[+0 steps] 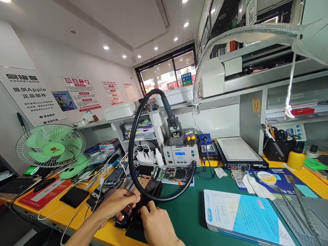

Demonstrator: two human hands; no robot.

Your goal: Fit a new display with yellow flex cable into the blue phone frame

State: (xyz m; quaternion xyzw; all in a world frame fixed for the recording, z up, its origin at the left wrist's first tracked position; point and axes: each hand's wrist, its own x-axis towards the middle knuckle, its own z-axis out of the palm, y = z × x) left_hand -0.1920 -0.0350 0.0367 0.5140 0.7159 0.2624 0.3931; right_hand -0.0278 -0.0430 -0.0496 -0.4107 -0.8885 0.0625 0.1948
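My left hand is at the front of the workbench, with its thumb and fingertips pinched together over a dark item. My right hand is close beside it, fingers curled in on a black, sheet-like thing that lies at the bench edge. What the fingertips pinch is hidden. Just beyond the hands are opened phone parts, among them a copper-coloured panel. A phone with bare circuitry rests on a pale tray. The black hose of a hot-air station loops above both hands.
The hot-air station stands behind the hands, with a soldering station at its right. A blue-and-white box lies on the green mat. Tweezers lie at far right. A green fan and tangled white cables occupy the left.
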